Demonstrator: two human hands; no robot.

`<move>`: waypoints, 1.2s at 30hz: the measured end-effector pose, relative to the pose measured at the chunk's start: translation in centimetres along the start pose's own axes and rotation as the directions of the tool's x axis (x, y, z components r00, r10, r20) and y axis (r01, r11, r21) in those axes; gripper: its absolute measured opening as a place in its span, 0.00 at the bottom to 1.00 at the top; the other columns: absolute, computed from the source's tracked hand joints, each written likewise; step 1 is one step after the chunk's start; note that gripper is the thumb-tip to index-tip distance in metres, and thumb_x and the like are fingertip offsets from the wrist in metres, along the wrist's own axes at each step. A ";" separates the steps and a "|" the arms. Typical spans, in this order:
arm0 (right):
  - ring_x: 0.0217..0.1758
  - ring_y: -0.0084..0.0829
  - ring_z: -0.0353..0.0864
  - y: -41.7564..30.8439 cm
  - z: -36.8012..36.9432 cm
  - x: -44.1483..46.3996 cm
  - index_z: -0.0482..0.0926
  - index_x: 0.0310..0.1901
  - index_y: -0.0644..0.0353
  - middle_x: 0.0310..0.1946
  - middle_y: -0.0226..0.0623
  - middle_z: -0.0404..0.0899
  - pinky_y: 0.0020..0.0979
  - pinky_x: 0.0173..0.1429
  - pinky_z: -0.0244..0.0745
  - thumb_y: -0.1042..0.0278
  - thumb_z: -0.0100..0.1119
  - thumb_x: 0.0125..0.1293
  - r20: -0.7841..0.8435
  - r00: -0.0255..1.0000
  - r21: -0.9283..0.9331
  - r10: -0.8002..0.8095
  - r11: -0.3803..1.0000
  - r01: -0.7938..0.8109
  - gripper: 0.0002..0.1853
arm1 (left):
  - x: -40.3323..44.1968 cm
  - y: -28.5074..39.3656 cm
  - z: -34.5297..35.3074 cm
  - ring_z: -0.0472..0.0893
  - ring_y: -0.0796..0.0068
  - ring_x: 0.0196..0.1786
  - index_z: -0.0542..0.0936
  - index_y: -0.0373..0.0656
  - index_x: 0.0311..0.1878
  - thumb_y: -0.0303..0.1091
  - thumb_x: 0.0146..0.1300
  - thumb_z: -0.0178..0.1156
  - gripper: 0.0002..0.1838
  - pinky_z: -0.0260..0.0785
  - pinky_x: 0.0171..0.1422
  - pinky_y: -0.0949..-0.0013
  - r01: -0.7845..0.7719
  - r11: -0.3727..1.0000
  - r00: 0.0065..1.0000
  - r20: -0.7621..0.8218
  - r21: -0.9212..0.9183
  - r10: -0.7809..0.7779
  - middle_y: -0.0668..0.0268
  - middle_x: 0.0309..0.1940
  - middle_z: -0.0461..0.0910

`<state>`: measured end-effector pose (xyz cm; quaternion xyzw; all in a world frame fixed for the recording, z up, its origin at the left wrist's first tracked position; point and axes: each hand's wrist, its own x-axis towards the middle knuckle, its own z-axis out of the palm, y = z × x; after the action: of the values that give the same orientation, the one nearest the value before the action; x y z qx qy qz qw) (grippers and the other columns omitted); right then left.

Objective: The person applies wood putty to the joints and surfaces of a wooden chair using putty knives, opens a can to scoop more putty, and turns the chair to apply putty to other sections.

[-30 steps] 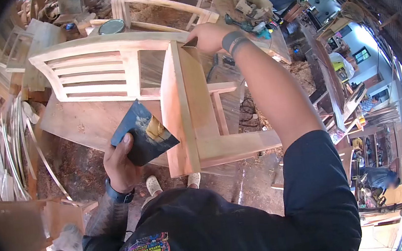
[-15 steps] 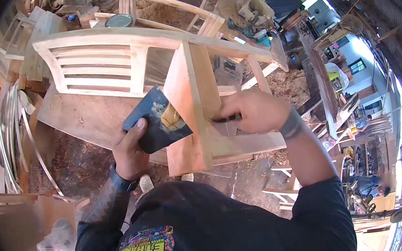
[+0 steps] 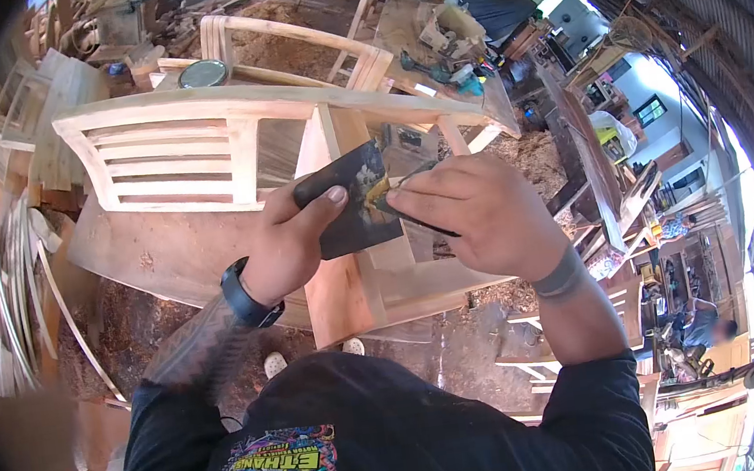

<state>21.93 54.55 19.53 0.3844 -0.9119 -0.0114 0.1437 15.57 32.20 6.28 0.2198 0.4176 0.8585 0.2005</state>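
Note:
A dark flat plate [image 3: 352, 224] with a smear of yellowish paste [image 3: 374, 194] is held upright-tilted by my left hand [image 3: 290, 245], thumb on its face. At the plate's right edge, my right hand [image 3: 476, 210] pinches a thin dark blade [image 3: 427, 224], its tip by the paste. Behind and below the plate stands a pale wooden furniture frame [image 3: 243, 162] with a slatted section on the left. The plate hides part of the frame's upright board [image 3: 338, 305].
A round lidded can [image 3: 203, 73] stands beyond the frame. Another curved wooden frame [image 3: 298, 29] lies behind it. Bent wood strips [image 3: 69, 308] lean at the left. A person [image 3: 706, 328] is at the far right, near wooden pieces.
My right hand has come away from the frame's upright board to the plate with its blade. My left hand has raised the plate and moved it right, in front of the board.

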 end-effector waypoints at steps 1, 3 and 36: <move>0.48 0.38 0.85 0.0 0.3 -0.1 0.86 0.54 0.55 0.50 0.32 0.87 0.39 0.54 0.80 0.79 0.62 0.47 0.008 1.000 0.014 -0.006 1.000 0.006 0.28 | 0.3 0.0 0.2 0.85 0.76 0.52 0.78 0.27 0.64 0.31 0.78 0.55 0.19 0.78 0.60 0.69 -0.003 1.000 1.000 -0.006 0.027 0.003 0.60 0.51 0.86; 0.49 0.38 0.85 0.2 0.6 -0.6 0.87 0.53 0.54 0.50 0.32 0.86 0.40 0.55 0.80 0.78 0.62 0.46 0.033 0.999 0.022 -0.024 0.999 0.023 0.28 | 0.6 -0.2 0.5 0.84 0.76 0.52 0.78 0.27 0.64 0.30 0.78 0.55 0.19 0.78 0.60 0.69 -0.002 0.997 1.000 -0.025 0.081 0.004 0.60 0.51 0.86; 0.57 0.43 0.84 10.4 11.2 -0.1 0.89 0.53 0.53 0.52 0.37 0.86 0.43 0.63 0.79 0.64 0.65 0.59 -0.031 0.687 0.621 -0.726 0.525 0.582 0.19 | -5.9 -9.3 11.9 0.82 0.73 0.53 0.79 0.27 0.61 0.33 0.80 0.57 0.18 0.73 0.61 0.68 0.528 -0.204 0.353 0.005 0.824 0.935 0.57 0.53 0.84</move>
<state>11.67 60.96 10.11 0.7200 -0.6641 0.1719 -0.1047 28.39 41.86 4.14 -0.0899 0.8272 0.1875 -0.5221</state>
